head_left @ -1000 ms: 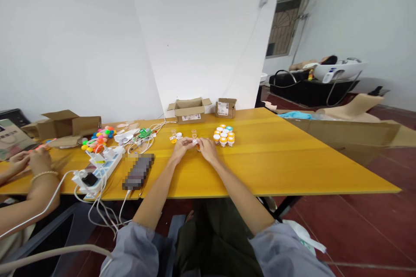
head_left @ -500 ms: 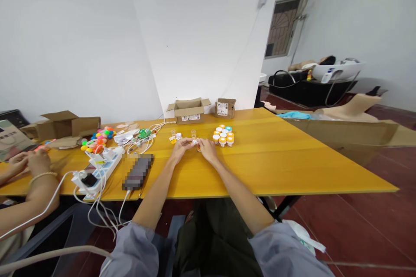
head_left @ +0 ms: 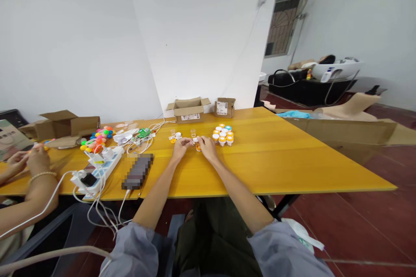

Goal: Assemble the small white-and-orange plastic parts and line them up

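In the head view, the left hand (head_left: 182,145) and right hand (head_left: 207,145) meet at the middle of the frame, fingertips pinched narrow on a small white piece (head_left: 195,140). Below them spreads a glossy yellow-brown table (head_left: 286,164), with capped jars (head_left: 223,134) clustered just right of centre. A white wall (head_left: 201,43) fills the upper middle; at upper right are a barred window (head_left: 283,26) and a basin (head_left: 338,71), over dark red floor (head_left: 351,229).

A cluster of small multicoloured balls (head_left: 101,136) lies near a long white plastic power strip (head_left: 111,165). A white bowl-shaped basin (head_left: 338,72) tops a black base (head_left: 300,91).
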Demonstrator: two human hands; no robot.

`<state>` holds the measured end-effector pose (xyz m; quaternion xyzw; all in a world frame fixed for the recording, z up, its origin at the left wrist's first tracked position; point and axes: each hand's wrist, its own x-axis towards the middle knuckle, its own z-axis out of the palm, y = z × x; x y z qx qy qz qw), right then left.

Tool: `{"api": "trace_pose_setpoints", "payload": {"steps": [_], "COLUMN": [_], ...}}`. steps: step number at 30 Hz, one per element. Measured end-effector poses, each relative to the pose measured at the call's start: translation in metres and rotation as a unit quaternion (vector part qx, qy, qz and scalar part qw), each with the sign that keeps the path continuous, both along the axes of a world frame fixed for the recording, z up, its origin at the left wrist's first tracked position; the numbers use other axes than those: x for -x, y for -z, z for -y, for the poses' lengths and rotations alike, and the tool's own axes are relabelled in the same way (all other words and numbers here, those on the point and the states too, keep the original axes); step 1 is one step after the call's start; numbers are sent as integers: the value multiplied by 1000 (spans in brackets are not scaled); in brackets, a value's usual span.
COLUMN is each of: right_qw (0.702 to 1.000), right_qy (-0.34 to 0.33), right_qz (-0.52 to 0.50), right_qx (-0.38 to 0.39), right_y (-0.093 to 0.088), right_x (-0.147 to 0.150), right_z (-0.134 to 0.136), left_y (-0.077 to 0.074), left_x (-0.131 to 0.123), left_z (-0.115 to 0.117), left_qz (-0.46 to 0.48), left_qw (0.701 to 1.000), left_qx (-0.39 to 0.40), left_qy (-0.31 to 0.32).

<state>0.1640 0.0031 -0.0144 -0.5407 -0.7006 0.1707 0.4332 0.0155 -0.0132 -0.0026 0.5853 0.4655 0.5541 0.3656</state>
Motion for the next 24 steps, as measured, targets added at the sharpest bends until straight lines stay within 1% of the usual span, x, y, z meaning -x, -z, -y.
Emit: {"api": "trace_pose_setpoints", "payload": {"steps": [3,6,14,18,24], "right_qw": [999,996,988,985,977], "right_qy": [-14,-35,-66,-67,-90], "right_qz": [-43,-79,-136,-157,-191], "right_qx": [-7,-9,26,32,14], "right_y": [0,-1,-4,0,12], "right_x": [-1,-1,-2,-1,-1], "right_z": [1,3,6,2,-8], "left_y": [2,4,5,5,7], "left_x": [1,2,1,0,1], "left_z": [-2,-4,-5,-6,-9], "left_qz": [-39,-56,-99,-95,-137], "left_qw": [999,997,992,992,985], "left_qx": [-25,-23,-9,-2,16], "left_qy": [-26,-51,-72,-84,-103]}}
